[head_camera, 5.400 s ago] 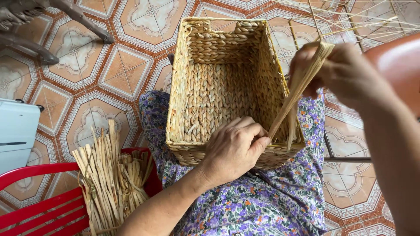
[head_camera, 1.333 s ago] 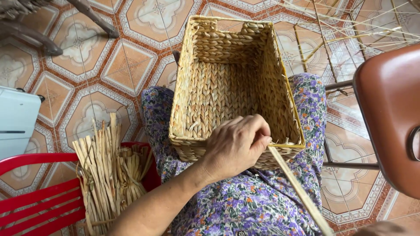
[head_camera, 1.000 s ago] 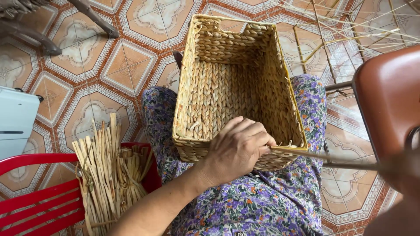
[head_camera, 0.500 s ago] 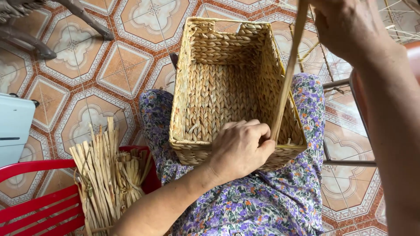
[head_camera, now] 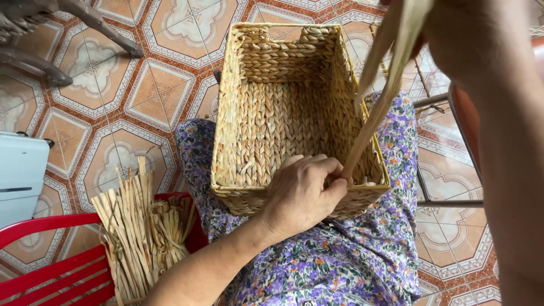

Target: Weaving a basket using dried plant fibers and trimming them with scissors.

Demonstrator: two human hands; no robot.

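Note:
A rectangular woven straw basket (head_camera: 272, 113) rests on my lap, which is covered by purple floral cloth. My left hand (head_camera: 303, 192) presses on the basket's near rim and pinches the lower end of a long flat straw strand (head_camera: 374, 107). My right hand (head_camera: 453, 39) is raised close to the camera at the top right, gripping the upper end of that strand and holding it taut over the basket's right side. Most of my right hand is blurred and cut off by the frame edge.
A bundle of dried straw strands (head_camera: 139, 232) stands on a red plastic chair (head_camera: 51, 266) at the lower left. A white box (head_camera: 20, 175) sits at the left edge. Patterned floor tiles (head_camera: 113, 102) surround me, with metal chair legs (head_camera: 447, 201) at right.
My right hand swung the strand from low on the right up to the top of the view, drawing it tight. My left hand stayed on the basket's near rim.

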